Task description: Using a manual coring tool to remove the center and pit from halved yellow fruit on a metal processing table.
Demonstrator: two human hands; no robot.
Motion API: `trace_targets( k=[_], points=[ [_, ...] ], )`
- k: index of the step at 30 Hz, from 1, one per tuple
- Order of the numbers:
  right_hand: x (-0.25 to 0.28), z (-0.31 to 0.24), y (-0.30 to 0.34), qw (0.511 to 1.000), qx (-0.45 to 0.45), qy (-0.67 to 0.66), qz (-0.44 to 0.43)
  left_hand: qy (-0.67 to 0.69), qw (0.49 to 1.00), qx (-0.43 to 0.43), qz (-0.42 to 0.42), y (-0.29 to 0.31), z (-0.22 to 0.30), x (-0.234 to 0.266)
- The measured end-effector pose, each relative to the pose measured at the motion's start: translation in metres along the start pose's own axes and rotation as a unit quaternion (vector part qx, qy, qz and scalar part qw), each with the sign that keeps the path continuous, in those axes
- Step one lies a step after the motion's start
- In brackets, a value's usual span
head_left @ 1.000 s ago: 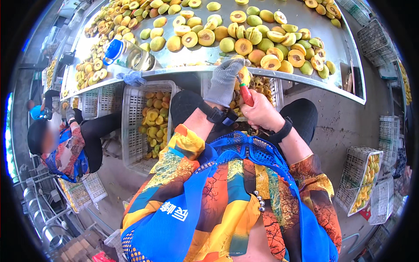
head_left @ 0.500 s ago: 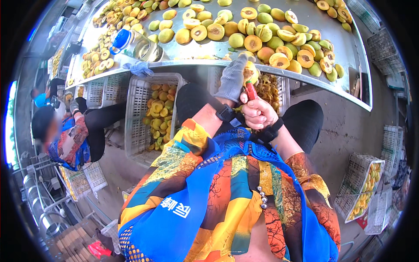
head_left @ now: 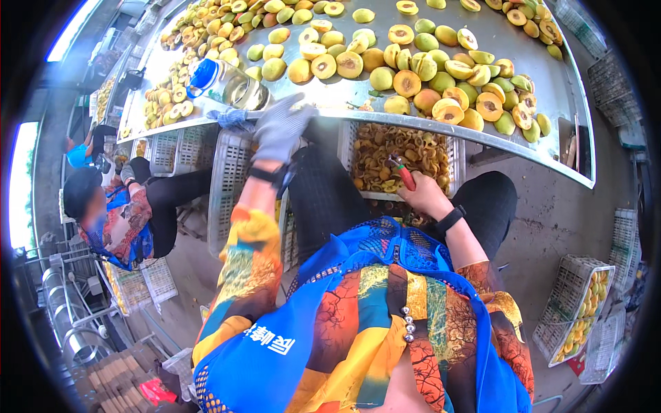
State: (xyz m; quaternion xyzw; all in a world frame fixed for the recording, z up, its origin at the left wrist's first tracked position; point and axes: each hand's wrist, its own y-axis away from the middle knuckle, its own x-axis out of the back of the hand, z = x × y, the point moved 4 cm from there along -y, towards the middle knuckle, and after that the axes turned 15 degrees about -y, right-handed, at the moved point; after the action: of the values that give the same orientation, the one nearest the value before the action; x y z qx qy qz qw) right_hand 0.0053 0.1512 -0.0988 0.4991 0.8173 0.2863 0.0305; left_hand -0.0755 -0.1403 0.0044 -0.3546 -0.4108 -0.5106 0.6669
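Note:
My left hand [head_left: 284, 129], in a grey glove, is at the table's front edge with its fingers stretched out and no fruit visible in it. A blue-and-white cloth glove [head_left: 233, 118] lies on the edge beside it. My right hand [head_left: 428, 198] is closed round the red handle of a small pitting tool [head_left: 406, 177], its metal end pointing up and left. Under the tool, a white crate [head_left: 451, 162] holds brownish pits and scraps. Halved yellow peaches [head_left: 406, 83] lie on the metal table [head_left: 303, 72], several cut face up. My left arm mostly hides another crate [head_left: 227, 186].
A clear bottle with a blue cap [head_left: 227, 82] lies on the table. At the left sits a co-worker [head_left: 113, 213] in a patterned top. A crate of yellow fruit [head_left: 575, 310] stands on the floor at the right. My knees are under the table edge.
My hands have moved apart. The left has gone left from the peach where they met, and no fruit shows in it now. The right has lowered with the pitting tool over the scrap crate.

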Motion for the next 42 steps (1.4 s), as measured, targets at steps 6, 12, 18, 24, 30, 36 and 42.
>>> trace_targets(
  k=[6,12,18,24,30,36,42],
  points=[
    [0.002,-0.021,0.019,0.991,0.107,0.014,0.077,-0.267,0.912,-0.274,-0.151,-0.079,0.132,-0.085],
    [0.006,-0.028,0.041,0.991,0.103,0.016,0.083,-0.256,0.918,-0.231,-0.194,-0.094,0.131,-0.106],
    [0.018,-0.078,0.042,0.965,0.208,-0.037,0.154,0.614,0.722,-0.054,-0.314,-0.009,0.089,-0.043],
    [0.006,-0.103,0.023,0.961,0.233,-0.035,0.143,0.741,0.622,0.016,-0.255,0.045,0.092,-0.056],
    [-0.004,-0.093,0.023,0.967,0.201,-0.038,0.152,0.678,0.705,0.002,-0.209,0.061,0.102,-0.070],
    [-0.005,-0.090,0.028,0.969,0.180,-0.031,0.166,0.600,0.785,-0.053,-0.148,0.064,0.105,-0.079],
    [-0.012,-0.089,0.034,0.978,0.136,-0.045,0.154,0.490,0.860,-0.099,-0.105,0.066,0.102,-0.078]
  ],
)
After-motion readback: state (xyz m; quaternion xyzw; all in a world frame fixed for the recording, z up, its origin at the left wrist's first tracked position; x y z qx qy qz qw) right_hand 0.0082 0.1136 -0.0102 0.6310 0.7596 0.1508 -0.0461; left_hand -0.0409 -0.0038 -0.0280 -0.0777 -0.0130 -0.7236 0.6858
